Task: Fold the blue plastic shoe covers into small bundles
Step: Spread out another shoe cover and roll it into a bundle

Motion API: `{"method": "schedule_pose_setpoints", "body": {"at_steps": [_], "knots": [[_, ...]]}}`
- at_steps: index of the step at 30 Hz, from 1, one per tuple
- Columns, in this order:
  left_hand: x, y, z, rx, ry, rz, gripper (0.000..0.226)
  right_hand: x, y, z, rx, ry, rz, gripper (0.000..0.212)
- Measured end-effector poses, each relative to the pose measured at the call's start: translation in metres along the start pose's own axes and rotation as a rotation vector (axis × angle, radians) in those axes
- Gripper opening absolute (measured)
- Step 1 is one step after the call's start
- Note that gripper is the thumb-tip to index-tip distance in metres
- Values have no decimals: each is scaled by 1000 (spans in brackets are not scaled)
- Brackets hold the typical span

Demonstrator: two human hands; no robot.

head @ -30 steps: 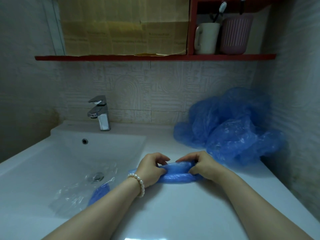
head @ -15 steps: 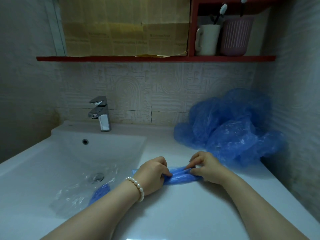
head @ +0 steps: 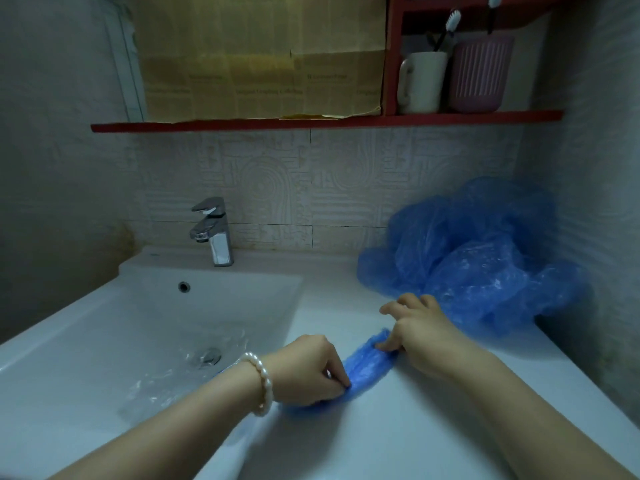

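Blue plastic of the shoe cover (head: 367, 365), gathered narrower than a second ago, is pinched on the counter (head: 398, 427) by the left hand (head: 308, 368) at 7 o'clock and the right hand's (head: 419, 330) thumb at 1 o'clock, fingers raised, so bundling is judged underway.

White surface (head: 398, 427) bears one narrow blue shoe cover (head: 365, 367) between the fingers (head: 341, 377); loose blue cover pile (head: 478, 258) lies just beyond the right fingers.
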State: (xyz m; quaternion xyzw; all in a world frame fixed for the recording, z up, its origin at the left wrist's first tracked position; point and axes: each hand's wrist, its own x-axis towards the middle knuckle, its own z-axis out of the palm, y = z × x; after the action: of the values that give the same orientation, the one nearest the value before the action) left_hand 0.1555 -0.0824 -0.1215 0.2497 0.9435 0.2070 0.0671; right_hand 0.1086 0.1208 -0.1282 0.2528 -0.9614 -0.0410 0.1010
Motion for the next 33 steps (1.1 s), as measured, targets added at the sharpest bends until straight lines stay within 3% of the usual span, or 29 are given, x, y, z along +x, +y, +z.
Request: {"method": "schedule_pose_setpoints", "body": {"at_steps": [2, 6, 9, 12, 16, 19, 22, 24, 26, 28, 30, 33], "knots": [[-2, 3, -15, -211, -61, 0, 17, 6, 5, 9, 14, 42, -85, 29], [12, -9, -17, -168, 313, 171, 14, 10, -3, 15, 98, 120, -160, 29], [17, -20, 9, -172, 387, 274, 17, 12, -17, 17, 34, 201, -271, 23], [12, -28, 25, -194, 377, 288, 29, 13, -18, 26, 78, 247, -305, 23], [6, -36, 37, -88, 236, 313, 59, 18, -15, 41, 308, 390, -137, 27], [11, -38, 36, 67, 119, 234, 58, 21, -7, 44, 505, 549, 52, 33], [28, -36, 30, 145, 144, 113, 53, 19, 1, 38, 580, 613, 109, 35], [43, -39, 26, 91, 177, 11, 49, 12, 0, 29, 754, 476, 92, 36], [55, -42, 24, 15, 191, -59, 49, 3, -4, 19, 963, 237, 73, 39], [62, -45, 24, -27, 168, -104, 61, -3, -8, 13, 1075, 74, 38, 37], [65, -44, 23, -26, 126, -118, 77, -5, -9, 10, 1090, -51, 2, 32], [62, -43, 23, -19, 100, -118, 83, -5, -8, 8, 955, -196, -12, 25]]}}
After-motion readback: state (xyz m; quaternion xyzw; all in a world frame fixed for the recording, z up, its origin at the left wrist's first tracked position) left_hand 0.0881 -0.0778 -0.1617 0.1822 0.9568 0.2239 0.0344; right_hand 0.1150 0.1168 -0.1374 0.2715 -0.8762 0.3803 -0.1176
